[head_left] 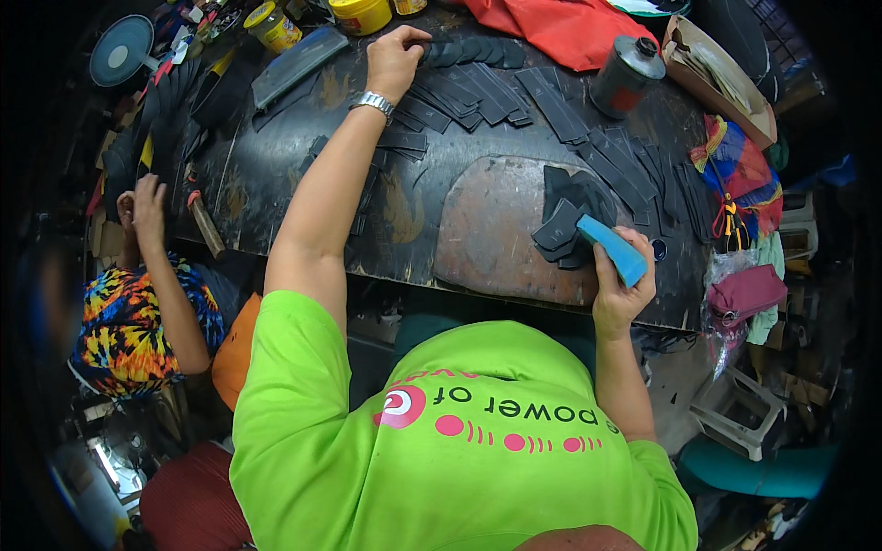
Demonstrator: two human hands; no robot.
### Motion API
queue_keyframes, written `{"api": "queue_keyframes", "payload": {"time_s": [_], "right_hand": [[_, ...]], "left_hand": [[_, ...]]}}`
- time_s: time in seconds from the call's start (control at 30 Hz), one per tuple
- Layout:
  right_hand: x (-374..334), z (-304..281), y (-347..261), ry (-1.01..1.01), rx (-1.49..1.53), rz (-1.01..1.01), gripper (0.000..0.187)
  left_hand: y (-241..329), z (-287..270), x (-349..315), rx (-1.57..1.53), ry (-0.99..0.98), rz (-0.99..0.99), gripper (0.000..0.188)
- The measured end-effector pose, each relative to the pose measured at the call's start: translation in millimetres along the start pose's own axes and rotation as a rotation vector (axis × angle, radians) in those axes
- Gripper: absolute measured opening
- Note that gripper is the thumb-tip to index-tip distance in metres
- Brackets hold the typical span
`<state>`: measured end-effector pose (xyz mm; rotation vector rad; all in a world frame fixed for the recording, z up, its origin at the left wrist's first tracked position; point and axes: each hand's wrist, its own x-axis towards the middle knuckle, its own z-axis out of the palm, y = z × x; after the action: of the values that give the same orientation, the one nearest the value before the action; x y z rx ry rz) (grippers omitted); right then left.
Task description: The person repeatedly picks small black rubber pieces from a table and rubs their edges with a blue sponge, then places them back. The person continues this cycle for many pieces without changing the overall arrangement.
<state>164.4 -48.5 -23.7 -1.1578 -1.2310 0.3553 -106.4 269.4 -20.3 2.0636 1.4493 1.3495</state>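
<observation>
My left hand [395,62] stretches to the far side of the black work table [367,248]. Its fingers pinch at the left end of a row of overlapping dark rounded pieces [473,52]. On the near right, my right hand [627,280] grips a blue wedge-shaped block [614,250], perhaps foam or a sponge. Just left of the block lies a loose pile of black cut pieces [571,207], on the right part of a worn brown board [496,234]. Several dark strips [473,95] lie fanned out between the row and the board.
A metal can [627,78] stands at the far right by a cardboard box [721,83] and red cloth [560,32]. Yellow tubs [361,14] line the back. A hammer [204,220] lies left. Another person's hands [144,207] rest at the table's left edge.
</observation>
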Motion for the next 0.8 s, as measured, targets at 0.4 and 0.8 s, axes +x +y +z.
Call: {"api": "queue_keyframes", "payload": {"time_s": [0.4, 0.8], "right_hand": [[2, -2, -3, -0.009, -0.022, 0.019, 0.031], [20, -68, -12, 0.206, -0.088, 0.103, 0.024]], "left_hand": [[13, -3, -8, 0.441, -0.146, 0.224, 0.04], [177, -3, -177, -0.063, -0.507, 0.315, 0.043]]}}
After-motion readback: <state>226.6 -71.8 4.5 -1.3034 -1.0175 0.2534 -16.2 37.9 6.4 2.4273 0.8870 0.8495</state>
